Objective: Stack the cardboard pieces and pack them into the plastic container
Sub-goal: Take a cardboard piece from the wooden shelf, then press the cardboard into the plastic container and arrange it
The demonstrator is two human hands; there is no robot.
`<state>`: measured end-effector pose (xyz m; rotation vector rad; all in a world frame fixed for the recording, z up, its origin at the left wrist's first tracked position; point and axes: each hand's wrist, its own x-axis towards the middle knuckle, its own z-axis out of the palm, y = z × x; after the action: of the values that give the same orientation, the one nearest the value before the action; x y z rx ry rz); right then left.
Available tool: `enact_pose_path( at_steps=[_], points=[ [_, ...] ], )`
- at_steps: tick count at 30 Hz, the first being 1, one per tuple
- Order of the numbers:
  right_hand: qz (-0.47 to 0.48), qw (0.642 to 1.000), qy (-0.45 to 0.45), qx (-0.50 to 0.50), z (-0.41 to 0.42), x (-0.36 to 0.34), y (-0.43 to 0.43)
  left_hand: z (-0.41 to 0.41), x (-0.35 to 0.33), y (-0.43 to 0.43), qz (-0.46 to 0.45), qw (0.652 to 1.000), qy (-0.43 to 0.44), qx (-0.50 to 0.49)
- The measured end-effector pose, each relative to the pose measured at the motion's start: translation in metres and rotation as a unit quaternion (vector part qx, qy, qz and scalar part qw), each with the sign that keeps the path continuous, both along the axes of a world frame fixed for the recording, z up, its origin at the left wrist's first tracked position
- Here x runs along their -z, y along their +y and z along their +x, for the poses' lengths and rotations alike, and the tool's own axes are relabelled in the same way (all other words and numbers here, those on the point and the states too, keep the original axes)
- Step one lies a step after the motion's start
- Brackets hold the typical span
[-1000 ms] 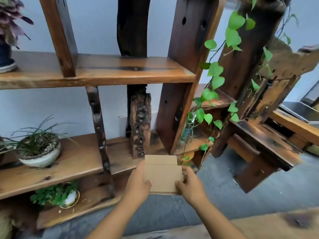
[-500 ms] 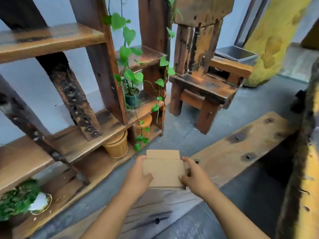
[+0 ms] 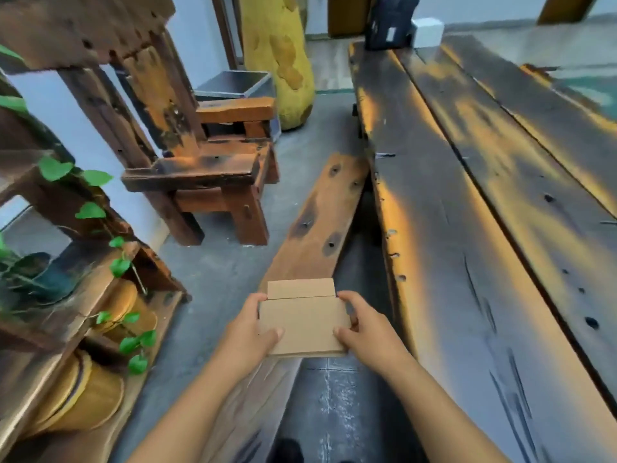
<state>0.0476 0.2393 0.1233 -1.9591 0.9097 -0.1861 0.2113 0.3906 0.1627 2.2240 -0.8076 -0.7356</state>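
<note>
A flat stack of brown cardboard pieces [image 3: 302, 317] is held level in front of me, over a low wooden bench. My left hand [image 3: 248, 334] grips its left edge with the thumb on top. On the opposite edge my right hand [image 3: 365, 329] holds it the same way. A narrower cardboard flap sticks out at the far side of the stack. No plastic container can be seen in this view.
A long dark wooden table [image 3: 484, 228] fills the right side. The narrow bench plank [image 3: 317, 225] runs ahead beside it. A heavy wooden chair [image 3: 207, 168] stands ahead left, with a plant shelf [image 3: 66, 295] and yellow pots [image 3: 86, 396] at the left. A yellow trunk-like column [image 3: 277, 55] stands behind.
The view has swung to the right, from the plant shelf to the bench and long table. Both hands keep the same hold on the cardboard stack.
</note>
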Motion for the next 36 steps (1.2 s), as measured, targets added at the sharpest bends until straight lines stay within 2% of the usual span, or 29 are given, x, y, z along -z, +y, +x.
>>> enact_pose_path(
  at_steps=[5,8,12,15,18,23,26,30,36],
  points=[
    [0.004,0.991,0.024,0.133,-0.042,-0.001,-0.031,-0.003,0.009,-0.083,-0.030,0.990,0.043,0.130],
    [-0.010,0.972,0.045,0.230,-0.062,-0.005,-0.037,-0.010,0.016,-0.124,-0.023,0.976,0.076,0.204],
    [-0.004,0.944,0.092,0.317,-0.089,-0.011,-0.033,-0.030,0.025,-0.166,-0.008,0.953,0.053,0.298],
    [0.005,0.907,0.104,0.409,-0.120,-0.015,-0.022,-0.061,0.030,-0.191,0.001,0.924,0.046,0.380],
    [0.003,0.880,0.112,0.462,-0.149,-0.020,-0.007,-0.096,0.028,-0.205,0.001,0.896,0.060,0.441],
    [0.005,0.816,0.099,0.570,-0.215,-0.024,0.023,-0.180,0.022,-0.222,-0.006,0.836,0.040,0.548],
    [0.008,0.783,0.083,0.617,-0.256,-0.019,0.040,-0.232,0.021,-0.225,-0.002,0.810,0.037,0.585],
    [0.026,0.752,0.057,0.656,-0.310,-0.011,0.057,-0.298,0.020,-0.223,0.007,0.792,0.007,0.610],
    [0.030,0.719,0.054,0.693,-0.381,0.005,0.080,-0.384,0.024,-0.213,0.022,0.761,-0.021,0.648]
  ],
)
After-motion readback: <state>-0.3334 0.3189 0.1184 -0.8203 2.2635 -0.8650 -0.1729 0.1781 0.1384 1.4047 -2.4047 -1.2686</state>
